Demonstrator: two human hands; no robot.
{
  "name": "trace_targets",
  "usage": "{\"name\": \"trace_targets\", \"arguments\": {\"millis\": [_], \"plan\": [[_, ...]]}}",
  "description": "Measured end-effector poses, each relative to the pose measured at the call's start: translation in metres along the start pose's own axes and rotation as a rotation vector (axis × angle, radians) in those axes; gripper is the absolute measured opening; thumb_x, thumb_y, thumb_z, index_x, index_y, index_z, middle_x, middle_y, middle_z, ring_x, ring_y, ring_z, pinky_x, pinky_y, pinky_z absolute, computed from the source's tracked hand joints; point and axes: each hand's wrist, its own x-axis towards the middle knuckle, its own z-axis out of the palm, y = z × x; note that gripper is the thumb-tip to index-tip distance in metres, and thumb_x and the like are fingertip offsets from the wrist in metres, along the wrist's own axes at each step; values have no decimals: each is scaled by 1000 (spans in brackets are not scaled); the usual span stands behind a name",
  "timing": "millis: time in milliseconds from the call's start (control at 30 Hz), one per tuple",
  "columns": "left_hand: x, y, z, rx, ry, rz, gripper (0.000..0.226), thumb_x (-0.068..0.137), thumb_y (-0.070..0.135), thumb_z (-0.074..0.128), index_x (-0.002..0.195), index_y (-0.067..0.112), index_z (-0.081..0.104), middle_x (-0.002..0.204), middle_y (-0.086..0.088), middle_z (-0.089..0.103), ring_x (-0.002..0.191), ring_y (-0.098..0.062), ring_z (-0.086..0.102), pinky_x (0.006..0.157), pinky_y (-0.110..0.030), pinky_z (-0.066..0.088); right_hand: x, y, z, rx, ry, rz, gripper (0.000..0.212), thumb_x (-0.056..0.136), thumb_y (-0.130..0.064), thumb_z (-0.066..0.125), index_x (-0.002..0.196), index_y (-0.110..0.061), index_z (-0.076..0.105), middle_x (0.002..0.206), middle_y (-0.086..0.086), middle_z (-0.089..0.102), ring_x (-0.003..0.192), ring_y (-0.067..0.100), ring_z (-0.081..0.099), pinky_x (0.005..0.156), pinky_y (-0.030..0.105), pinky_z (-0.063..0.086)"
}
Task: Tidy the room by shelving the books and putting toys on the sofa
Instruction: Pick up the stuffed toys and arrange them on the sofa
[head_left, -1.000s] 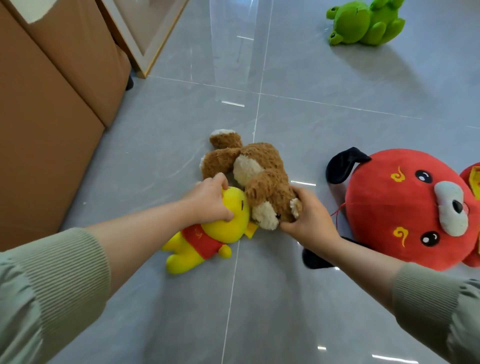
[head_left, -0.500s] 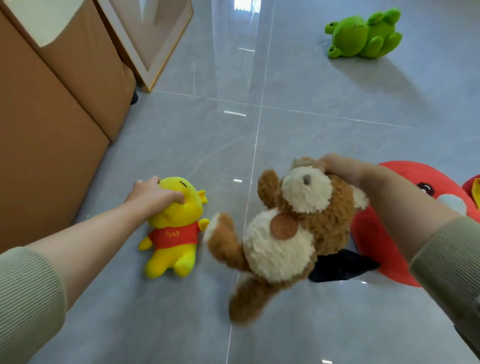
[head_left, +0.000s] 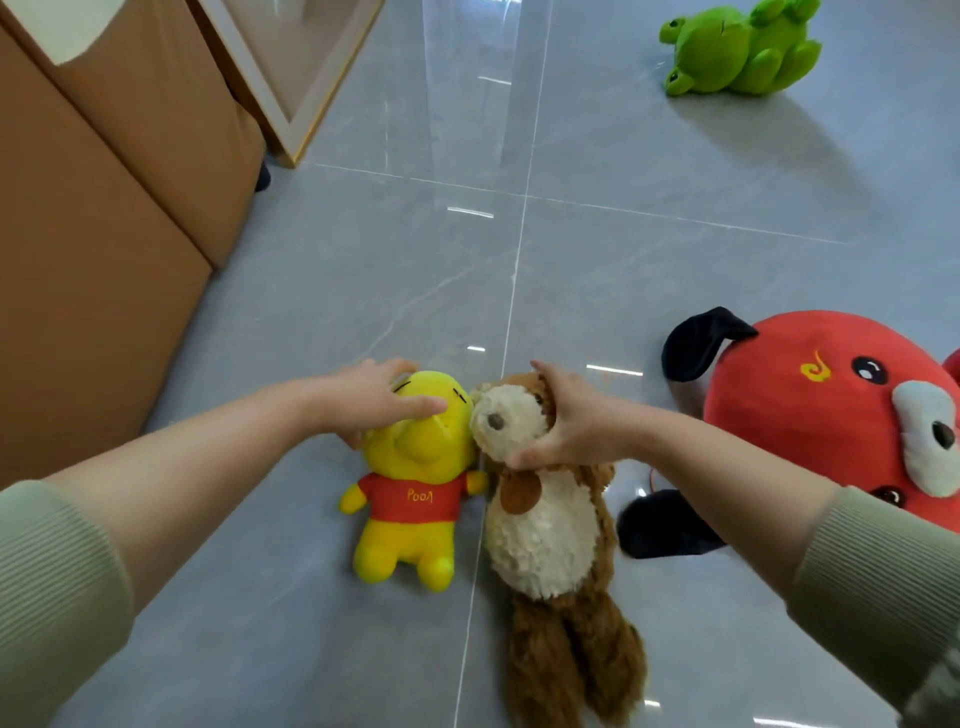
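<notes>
**Head view.** The left hand (head_left: 374, 402) closes its grip on the head of the yellow plush bear (head_left: 410, 519). Its fingers curl over the crown and its thumb sits at the lower left of the head. The bear's body, in a red shirt with yellow lettering, extends below the grip toward the camera, front side up.

Just right of the bear, the right hand (head_left: 576, 426) closes its grip on the head of the brown plush dog (head_left: 550, 540). Its fingers wrap the top and far side of the head, and its thumb presses under the cream muzzle. The dog's cream belly and long brown legs trail below this grip and reach nearer the camera than the bear's feet.

The two toy heads touch, bear's cheek to dog's muzzle, and the hands are apart, one on each outer side. Whether the toys' feet touch the grey tiled floor (head_left: 675, 260) cannot be told.

Right of the bear, past the dog, a large red plush toy (head_left: 831, 415) with black ears lies on the floor beside the right forearm. Far beyond the bear and to its right, a green plush frog (head_left: 743, 49) lies on the floor, well apart from both hands. Brown boxes (head_left: 104, 260) stand left of the bear. Ribbed green sleeves (head_left: 52, 597) cover both upper forearms.
</notes>
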Motion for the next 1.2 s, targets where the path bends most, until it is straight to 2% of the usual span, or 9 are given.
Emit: {"name": "trace_targets", "arguments": {"millis": [67, 167, 300, 367, 467, 567, 733, 1033, 1200], "plan": [[-5, -8, -7, 9, -193, 2, 107, 56, 78, 64, 144, 32, 27, 119, 1, 41, 107, -22, 51, 68, -35, 57, 4, 5, 17, -32, -53, 30, 123, 63, -41, 84, 151, -29, -1, 153, 5, 17, 138, 27, 29, 109, 35, 31], [-3, -11, 2, -116, -314, -16, 138, 14, 90, 63, 139, 45, 25, 125, 11, 42, 114, -17, 50, 78, -37, 56, 19, 14, 35, 71, 112, -13, 100, 58, -38, 86, 140, -34, 29, 135, 4, 40, 124, 24, 44, 100, 34, 41], [-5, -10, 35, -305, -234, -112, 68, 68, 62, 71, 124, 43, 39, 122, 6, 52, 107, -21, 56, 78, -46, 57, 13, 9, 49, 193, 235, 17, 73, 61, -34, 79, 126, -31, 45, 123, 3, 47, 108, 19, 53, 90, 29, 46], [-15, -11, 45, -341, -179, -191, 57, 78, 49, 70, 126, 38, 42, 124, 2, 51, 108, -25, 55, 76, -44, 55, -6, 2, 52, 218, 287, 77, 71, 63, -37, 78, 125, -29, 45, 123, 2, 45, 108, 19, 53, 86, 27, 43], [-44, -6, 54, -396, -129, -270, 66, 72, 45, 75, 128, 23, 48, 125, -6, 53, 105, -27, 55, 71, -37, 50, -38, -16, 53, 137, 259, 142, 72, 66, -42, 77, 127, -24, 41, 124, 4, 43, 109, 24, 53, 84, 31, 43], [-87, 4, 47, -334, -38, -272, 82, 68, 42, 77, 136, 13, 43, 133, -12, 50, 116, -31, 51, 83, -35, 48, -73, -47, 41, -26, 214, 114, 67, 68, -43, 75, 121, -20, 41, 116, 5, 44, 105, 27, 53, 81, 36, 45], [-176, 22, 5, -269, 67, -314, 87, 70, 42, 76, 141, 15, 34, 138, -16, 44, 123, -33, 46, 93, -38, 44, -145, -101, 0, -247, 259, 9, 57, 69, -45, 71, 108, -14, 44, 108, 6, 49, 102, 27, 48, 79, 35, 41], [-357, 43, -87, -674, 239, -487, 82, 64, 37, 84, 126, 10, 38, 125, -14, 52, 113, -29, 52, 86, -35, 44, -273, -218, -92, -482, 176, -163, 65, 67, -48, 72, 115, -12, 46, 117, 5, 44, 111, 25, 43, 88, 33, 38], [-450, 37, -131, -866, 390, -505, 107, 32, 48, 69, 129, 14, 38, 126, -10, 52, 112, -27, 53, 89, -34, 45, -323, -297, -113, -551, 87, -238, 66, 69, -46, 68, 121, -14, 44, 116, 5, 47, 111, 26, 47, 88, 34, 38]]}}
